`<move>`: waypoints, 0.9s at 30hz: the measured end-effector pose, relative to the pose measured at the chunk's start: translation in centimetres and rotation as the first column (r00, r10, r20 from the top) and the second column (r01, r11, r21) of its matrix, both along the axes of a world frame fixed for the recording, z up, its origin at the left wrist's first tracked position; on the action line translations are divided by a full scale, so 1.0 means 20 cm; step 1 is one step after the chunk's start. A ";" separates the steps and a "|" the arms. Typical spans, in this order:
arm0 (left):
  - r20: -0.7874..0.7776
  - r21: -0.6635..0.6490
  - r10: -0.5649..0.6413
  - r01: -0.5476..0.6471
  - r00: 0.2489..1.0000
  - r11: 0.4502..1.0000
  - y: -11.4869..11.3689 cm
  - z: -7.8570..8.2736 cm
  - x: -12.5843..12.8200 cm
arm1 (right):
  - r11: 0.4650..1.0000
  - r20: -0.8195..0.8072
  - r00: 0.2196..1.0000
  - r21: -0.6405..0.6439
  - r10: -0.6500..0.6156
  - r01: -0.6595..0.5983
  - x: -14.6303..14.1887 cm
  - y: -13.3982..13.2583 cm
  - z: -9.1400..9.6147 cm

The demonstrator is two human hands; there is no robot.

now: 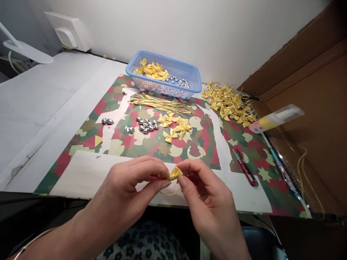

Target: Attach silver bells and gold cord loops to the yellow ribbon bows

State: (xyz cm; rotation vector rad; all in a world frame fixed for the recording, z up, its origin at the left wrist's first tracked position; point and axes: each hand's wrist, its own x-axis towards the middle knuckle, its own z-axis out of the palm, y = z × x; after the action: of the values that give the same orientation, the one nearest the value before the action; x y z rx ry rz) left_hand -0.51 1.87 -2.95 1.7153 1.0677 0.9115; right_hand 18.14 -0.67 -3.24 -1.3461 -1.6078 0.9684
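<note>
Both hands meet over the table's near edge. My left hand [130, 180] and my right hand [204, 187] pinch a small yellow ribbon bow [175, 172] between their fingertips. A thin gold cord loop [170, 192] hangs below the bow. Farther out on the patterned paper [244, 144] lie several loose yellow bows [176, 126], several silver bells [147, 125] and a bundle of gold cords [159, 103].
A blue basket [195, 77] with bows and bells stands at the back. A heap of finished bows [230, 103] lies to its right. Red snips [245, 168] and a glue tube [273, 119] lie right, by a cardboard box [311, 83].
</note>
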 end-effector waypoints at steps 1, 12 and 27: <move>0.005 0.009 0.003 -0.003 1.000 1.000 0.00 0.00 0.00 | 1.000 0.017 1.000 0.023 -0.006 0.005 0.00 0.00 0.00; 0.079 -0.111 0.056 -0.048 0.995 0.993 0.02 0.02 0.02 | 0.996 0.031 0.996 0.019 -0.085 0.085 -0.02 0.00 0.00; 0.201 -0.350 -0.010 0.081 0.980 0.933 0.03 0.03 -0.01 | 0.996 0.122 0.991 0.065 -0.064 0.056 -0.03 0.01 0.02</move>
State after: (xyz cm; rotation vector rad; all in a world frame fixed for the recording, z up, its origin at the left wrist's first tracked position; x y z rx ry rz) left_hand -0.66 2.37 -2.34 1.3151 0.9881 0.7829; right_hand 17.61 -0.51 -2.91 -1.4274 -1.6658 0.8065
